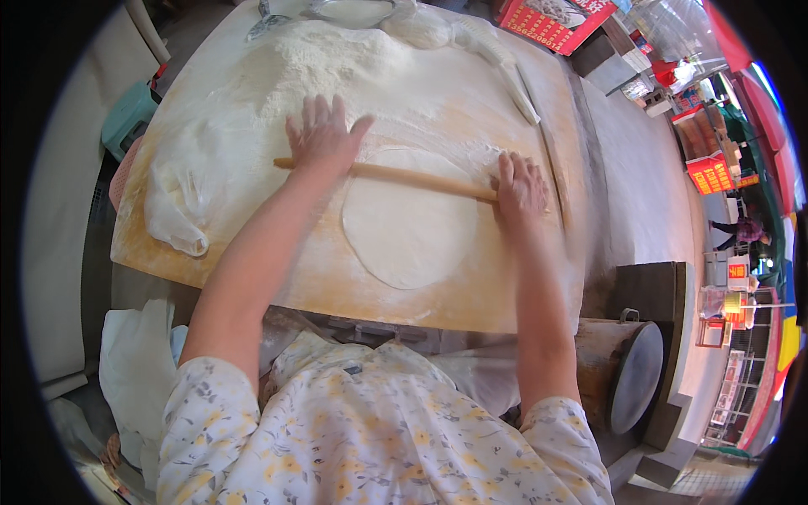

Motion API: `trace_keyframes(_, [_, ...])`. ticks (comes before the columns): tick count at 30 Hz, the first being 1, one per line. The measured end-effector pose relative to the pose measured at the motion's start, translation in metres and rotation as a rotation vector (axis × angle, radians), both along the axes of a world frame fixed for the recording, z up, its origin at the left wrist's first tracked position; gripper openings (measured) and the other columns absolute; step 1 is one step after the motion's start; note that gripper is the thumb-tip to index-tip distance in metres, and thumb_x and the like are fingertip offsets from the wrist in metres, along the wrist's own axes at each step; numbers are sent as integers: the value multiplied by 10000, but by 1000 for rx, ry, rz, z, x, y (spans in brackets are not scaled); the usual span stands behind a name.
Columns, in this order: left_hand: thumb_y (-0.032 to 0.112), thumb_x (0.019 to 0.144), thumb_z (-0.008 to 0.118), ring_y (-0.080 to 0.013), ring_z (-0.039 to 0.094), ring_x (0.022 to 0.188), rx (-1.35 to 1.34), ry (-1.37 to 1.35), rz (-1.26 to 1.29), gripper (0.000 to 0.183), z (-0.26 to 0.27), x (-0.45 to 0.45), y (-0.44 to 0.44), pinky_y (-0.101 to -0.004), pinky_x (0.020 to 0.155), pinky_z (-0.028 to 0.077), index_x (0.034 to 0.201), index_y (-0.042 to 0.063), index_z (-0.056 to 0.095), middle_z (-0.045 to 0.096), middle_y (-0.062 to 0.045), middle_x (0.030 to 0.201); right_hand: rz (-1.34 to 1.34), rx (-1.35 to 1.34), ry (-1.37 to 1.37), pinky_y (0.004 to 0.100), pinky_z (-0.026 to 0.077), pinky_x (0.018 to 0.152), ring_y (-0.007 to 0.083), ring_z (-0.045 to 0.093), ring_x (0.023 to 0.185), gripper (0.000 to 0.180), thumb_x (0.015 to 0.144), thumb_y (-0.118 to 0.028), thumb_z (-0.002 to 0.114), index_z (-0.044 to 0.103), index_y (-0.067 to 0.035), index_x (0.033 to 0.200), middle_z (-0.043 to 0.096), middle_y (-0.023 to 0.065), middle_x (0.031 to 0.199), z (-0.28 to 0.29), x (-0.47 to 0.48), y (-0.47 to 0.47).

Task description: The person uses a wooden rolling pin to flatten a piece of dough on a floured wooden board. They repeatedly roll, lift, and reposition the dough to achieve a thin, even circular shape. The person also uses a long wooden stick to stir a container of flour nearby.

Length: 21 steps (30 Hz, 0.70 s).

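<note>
A wooden rolling pin (429,179) lies across the far part of a thin, round dough sheet (410,233). My left hand (325,136) rests its palm on the pin near the left end, fingers stretched out and spread above the board. Over the pin's right end, my right hand (522,184) is curled with bent fingers. The dough lies flat on a floured wooden board (303,278), its near edge rounded. Beyond my left hand spreads a heap of white flour (328,57).
A clear plastic bag (180,196) with pale contents sits at the board's left. At the far side are a metal scoop (268,25), a metal bowl (353,11) and a twisted cloth or bag (499,53). A thin stick (555,164) lies along the right edge. A lidded metal drum (634,377) stands lower right.
</note>
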<state>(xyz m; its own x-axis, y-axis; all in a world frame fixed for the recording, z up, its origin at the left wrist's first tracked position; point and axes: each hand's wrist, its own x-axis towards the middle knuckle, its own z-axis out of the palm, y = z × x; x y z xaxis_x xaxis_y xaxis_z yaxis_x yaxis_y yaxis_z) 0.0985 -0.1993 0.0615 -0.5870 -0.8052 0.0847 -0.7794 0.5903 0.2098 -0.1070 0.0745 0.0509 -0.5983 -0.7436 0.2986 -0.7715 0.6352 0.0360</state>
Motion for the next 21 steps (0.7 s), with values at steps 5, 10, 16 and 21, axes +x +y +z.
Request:
trace_keyframes(5, [574, 981, 533, -383, 221, 1564, 5, -173, -585, 796, 15, 104, 72, -601, 1250, 124, 1596, 96, 369, 296, -226, 1662, 13, -38, -104, 528, 391, 1126, 427, 492, 1388, 579, 909, -309, 653, 568, -30, 1409, 540, 261, 1468, -2, 72, 83])
trace_keyframes(10, [546, 975, 543, -384, 350, 1507, -36, 65, -719, 751, 2, 173, 83, -603, 1233, 169, 1565, 97, 426, 357, -215, 1633, 207, -24, -241, 502, 394, 1147, 425, 481, 1405, 645, 872, -322, 683, 558, -20, 1427, 532, 253, 1481, 19, 110, 98])
trace_keyframes(16, [565, 1056, 409, -390, 221, 1561, -214, 123, -310, 743, -29, 32, 19, -601, 1248, 135, 1619, 90, 308, 308, -225, 1658, 17, 36, -172, 503, 400, 1120, 395, 480, 1398, 412, 1000, -282, 552, 586, -70, 1352, 559, 233, 1456, 16, 18, 17])
trace_keyframes(21, [613, 1036, 422, -395, 172, 1575, -82, 45, -144, 804, -24, 31, 5, -592, 1257, 111, 1628, 86, 288, 292, -226, 1666, 53, -66, 39, 515, 389, 1126, 449, 483, 1381, 467, 1031, -304, 499, 552, -87, 1441, 534, 277, 1472, -21, 23, -2])
